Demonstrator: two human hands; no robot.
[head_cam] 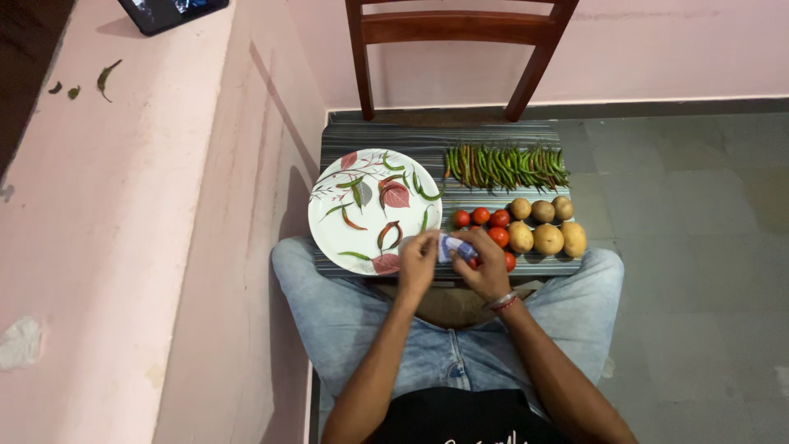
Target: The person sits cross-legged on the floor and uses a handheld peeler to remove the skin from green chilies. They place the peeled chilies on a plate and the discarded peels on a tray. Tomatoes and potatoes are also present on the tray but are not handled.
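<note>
My left hand (417, 261) and my right hand (486, 267) meet at the near edge of a striped board (427, 141) on my lap, both closed around a small bluish-white object (451, 246) that I cannot identify. Just left of my hands sits a white plate (329, 226) with a leaf pattern, holding a few green and red chillies (389, 233). Small red tomatoes (490, 220) lie right behind my right hand. Several brown potatoes (546, 230) rest to their right. A row of green chillies (505, 166) lies along the far side.
A wooden chair (460, 33) stands against the pink wall beyond the board. A pink ledge (115, 205) runs along the left, with a dark tablet (168, 12) and chilli scraps (105, 78) on it. Grey floor tiles (699, 247) spread to the right.
</note>
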